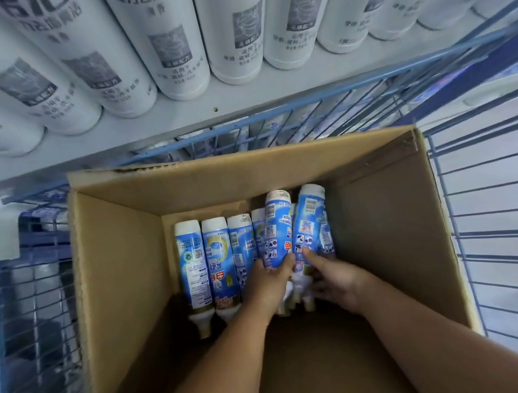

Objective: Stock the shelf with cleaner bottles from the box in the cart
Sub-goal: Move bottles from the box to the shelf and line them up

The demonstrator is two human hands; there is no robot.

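Box [124, 276] plain brown cardboard. Bottles in box [218, 259] blue and white labels with red characters, white bases, beige caps. Cart [494, 208] blue wire grid. Shelf [177, 118] pale grey. Shelf bottles [168, 35] white, grey print.

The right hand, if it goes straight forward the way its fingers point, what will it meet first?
The right hand already grips a blue bottle. Beyond that, likely the box's far wall, though depth is unclear.

Pale grey floor [509, 193] beyond blue wire mesh; cool light.
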